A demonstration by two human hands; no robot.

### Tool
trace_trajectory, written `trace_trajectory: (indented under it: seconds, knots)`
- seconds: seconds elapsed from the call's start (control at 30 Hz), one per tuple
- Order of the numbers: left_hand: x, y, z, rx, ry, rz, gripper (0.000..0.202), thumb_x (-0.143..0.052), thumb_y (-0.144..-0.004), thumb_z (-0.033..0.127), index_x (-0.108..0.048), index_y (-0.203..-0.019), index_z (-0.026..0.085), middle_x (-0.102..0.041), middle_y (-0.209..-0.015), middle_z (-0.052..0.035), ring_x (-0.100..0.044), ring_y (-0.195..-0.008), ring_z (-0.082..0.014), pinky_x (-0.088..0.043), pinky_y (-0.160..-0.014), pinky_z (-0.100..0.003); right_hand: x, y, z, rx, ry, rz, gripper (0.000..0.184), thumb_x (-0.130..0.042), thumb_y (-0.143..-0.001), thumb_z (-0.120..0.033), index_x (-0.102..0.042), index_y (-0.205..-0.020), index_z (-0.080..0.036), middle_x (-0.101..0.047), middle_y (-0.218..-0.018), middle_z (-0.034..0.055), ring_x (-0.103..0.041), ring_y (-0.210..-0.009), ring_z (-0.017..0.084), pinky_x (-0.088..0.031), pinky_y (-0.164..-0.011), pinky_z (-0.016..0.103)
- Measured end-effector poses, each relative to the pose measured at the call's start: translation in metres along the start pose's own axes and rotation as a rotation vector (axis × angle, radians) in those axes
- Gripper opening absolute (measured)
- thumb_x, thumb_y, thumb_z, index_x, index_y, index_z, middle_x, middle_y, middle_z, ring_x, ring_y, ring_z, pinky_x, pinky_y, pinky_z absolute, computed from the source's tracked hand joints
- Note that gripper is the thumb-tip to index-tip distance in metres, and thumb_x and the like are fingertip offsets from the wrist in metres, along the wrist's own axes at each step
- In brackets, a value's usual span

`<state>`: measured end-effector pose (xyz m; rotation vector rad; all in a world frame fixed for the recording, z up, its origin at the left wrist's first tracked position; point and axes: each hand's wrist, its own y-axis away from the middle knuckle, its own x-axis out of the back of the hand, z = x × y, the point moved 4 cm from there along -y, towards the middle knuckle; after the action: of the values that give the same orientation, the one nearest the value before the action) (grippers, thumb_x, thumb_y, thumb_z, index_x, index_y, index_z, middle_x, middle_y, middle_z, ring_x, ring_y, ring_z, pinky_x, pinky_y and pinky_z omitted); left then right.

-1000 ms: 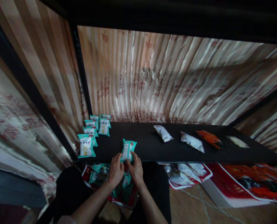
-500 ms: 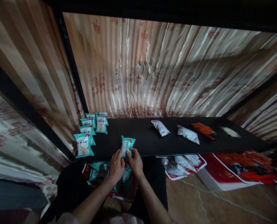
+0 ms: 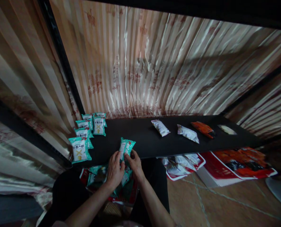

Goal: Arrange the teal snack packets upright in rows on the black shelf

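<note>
A teal snack packet [image 3: 126, 147] stands near the front edge of a black shelf [image 3: 154, 142]. My left hand [image 3: 114, 170] and my right hand [image 3: 135, 164] both pinch its lower part, fingers closed on it. Several matching teal packets [image 3: 80, 149] stand in rows at the shelf's left end. Below my hands sits an open bag [image 3: 121, 186] with more teal packets in it.
Two white packets [image 3: 160, 127] [image 3: 188, 133], an orange packet [image 3: 203, 129] and a pale one [image 3: 226, 129] lie along the shelf. Red and white bags [image 3: 185, 164] [image 3: 239, 162] rest on the tiled floor beneath. Striped shiny fabric backs the shelf.
The view has shifted so everything sits lower left. My hands keep hold of the same teal packet at the shelf's front edge.
</note>
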<state>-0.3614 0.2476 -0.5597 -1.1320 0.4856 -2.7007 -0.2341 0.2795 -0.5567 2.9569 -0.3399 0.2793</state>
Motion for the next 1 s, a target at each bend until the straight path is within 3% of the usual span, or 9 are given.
trace_trajectory:
  seconds: [0.2,0.33,0.47,0.7,1.0]
  knots:
    - [0.002,0.001,0.001,-0.021,0.009,-0.012,0.044,-0.042,-0.085,0.022,-0.043,-0.128,0.016,-0.050,-0.128,-0.0139,-0.046,-0.121,-0.0248,-0.041,-0.100,-0.047,-0.008,0.009,-0.002,-0.160,-0.226,0.020,0.053,-0.065,-0.065,-0.039,-0.051,-0.111,-0.019,-0.066,-0.102,0.0073,-0.065,-0.083,0.020,-0.051,-0.062,0.026]
    - [0.003,0.002,0.003,-0.019,0.005,-0.019,0.045,-0.043,-0.085,0.023,-0.042,-0.129,0.016,-0.046,-0.133,-0.0144,-0.043,-0.123,-0.0258,-0.040,-0.101,-0.047,-0.010,0.015,-0.007,-0.213,-0.350,0.009,0.052,-0.068,-0.062,-0.039,-0.048,-0.106,-0.019,-0.068,-0.095,0.0061,-0.066,-0.080,0.019,-0.052,-0.069,0.028]
    - [0.005,0.004,0.007,-0.037,-0.003,-0.055,0.048,-0.044,-0.084,0.021,-0.039,-0.131,0.015,-0.045,-0.135,-0.0149,-0.042,-0.125,-0.0257,-0.039,-0.102,-0.047,-0.010,0.020,-0.010,-0.229,-0.403,0.032,0.052,-0.070,-0.060,-0.038,-0.048,-0.103,-0.018,-0.068,-0.091,0.0056,-0.066,-0.081,0.018,-0.051,-0.073,0.027]
    - [0.008,0.006,0.009,-0.071,0.016,-0.061,0.053,-0.044,-0.082,0.018,-0.035,-0.134,0.016,-0.043,-0.138,-0.0143,-0.038,-0.129,-0.0255,-0.037,-0.104,-0.047,-0.012,0.023,-0.008,-0.219,-0.471,0.028,0.068,-0.073,-0.059,-0.036,-0.046,-0.118,-0.017,-0.069,-0.096,0.0065,-0.066,-0.083,0.019,-0.051,-0.075,0.030]
    - [0.009,0.007,0.011,-0.031,0.015,-0.119,0.060,-0.046,-0.078,0.015,-0.032,-0.137,0.016,-0.035,-0.144,-0.0140,-0.031,-0.134,-0.0255,-0.033,-0.107,-0.046,-0.015,0.023,-0.009,-0.184,-0.455,0.013,0.059,-0.074,-0.059,-0.035,-0.055,-0.112,-0.017,-0.069,-0.099,0.0066,-0.064,-0.089,0.020,-0.049,-0.079,0.029]
